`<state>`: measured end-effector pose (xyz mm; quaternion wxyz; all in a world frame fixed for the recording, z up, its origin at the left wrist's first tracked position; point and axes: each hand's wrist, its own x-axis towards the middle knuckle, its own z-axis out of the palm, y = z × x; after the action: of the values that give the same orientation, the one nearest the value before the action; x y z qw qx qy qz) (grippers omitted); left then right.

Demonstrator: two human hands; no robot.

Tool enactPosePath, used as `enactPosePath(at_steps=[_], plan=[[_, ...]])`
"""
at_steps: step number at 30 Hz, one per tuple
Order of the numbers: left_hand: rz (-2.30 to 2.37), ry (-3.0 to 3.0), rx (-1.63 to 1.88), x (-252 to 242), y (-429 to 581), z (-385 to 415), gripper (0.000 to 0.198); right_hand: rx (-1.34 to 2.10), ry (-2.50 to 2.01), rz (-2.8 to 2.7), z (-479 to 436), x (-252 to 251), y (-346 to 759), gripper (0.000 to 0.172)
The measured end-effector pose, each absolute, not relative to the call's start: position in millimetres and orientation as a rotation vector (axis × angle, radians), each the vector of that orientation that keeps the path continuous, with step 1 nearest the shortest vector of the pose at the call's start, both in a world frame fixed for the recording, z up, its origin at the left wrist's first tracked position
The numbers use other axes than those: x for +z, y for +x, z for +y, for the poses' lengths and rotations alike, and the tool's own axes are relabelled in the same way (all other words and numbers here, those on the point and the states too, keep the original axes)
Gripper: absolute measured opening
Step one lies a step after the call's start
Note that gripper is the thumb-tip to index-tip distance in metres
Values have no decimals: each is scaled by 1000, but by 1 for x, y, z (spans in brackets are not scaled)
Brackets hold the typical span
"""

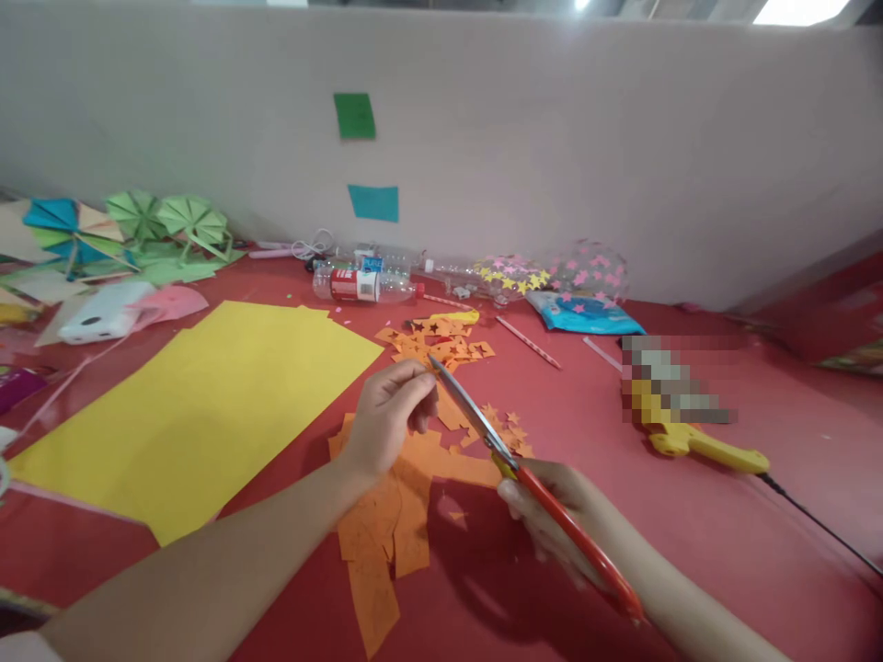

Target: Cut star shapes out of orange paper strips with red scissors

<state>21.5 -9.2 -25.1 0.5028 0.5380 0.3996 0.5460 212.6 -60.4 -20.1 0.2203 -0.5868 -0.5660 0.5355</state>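
Note:
My right hand (558, 515) grips a pair of red-handled scissors (483, 425), whose blades point up and to the left. The blade tips reach my left hand (390, 414), which is closed in a pinch. A bit of orange shows at those fingertips, too small to name. Beneath both hands lie cut pieces of orange paper (410, 524), some overlapping. Small orange paper stars (511, 428) are heaped beyond the scissors. Orange scraps with star-shaped holes (441, 345) lie farther back, beside a yellow-handled cutter (459, 317).
Yellow paper sheets (221, 405) cover the left of the red table (759, 570). Plastic bottles (355, 285), star-decorated clear balls (586, 271) and a blue packet (586, 314) lie near the wall. A yellow glue gun (710, 449) trails its cord at right. Folded-paper wheels (193, 221) stand far left.

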Motion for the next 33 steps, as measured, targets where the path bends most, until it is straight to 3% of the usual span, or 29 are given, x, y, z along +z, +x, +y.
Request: enactPosePath(at_steps=[5, 11, 21, 33], plan=[[1036, 1435, 1098, -22, 23, -9, 28, 1271, -1502, -1340, -48, -26, 222, 55], [1167, 1727, 730, -26, 30, -5, 28, 1095, -1307, -1183, -28, -39, 235, 47], [1217, 2310, 287, -16, 58, 8, 18, 1169, -1283, -1180, -24, -45, 234, 41], [1293, 2388, 323, -19, 42, 31, 18, 1169, -1313, -1195, -22, -47, 234, 39]])
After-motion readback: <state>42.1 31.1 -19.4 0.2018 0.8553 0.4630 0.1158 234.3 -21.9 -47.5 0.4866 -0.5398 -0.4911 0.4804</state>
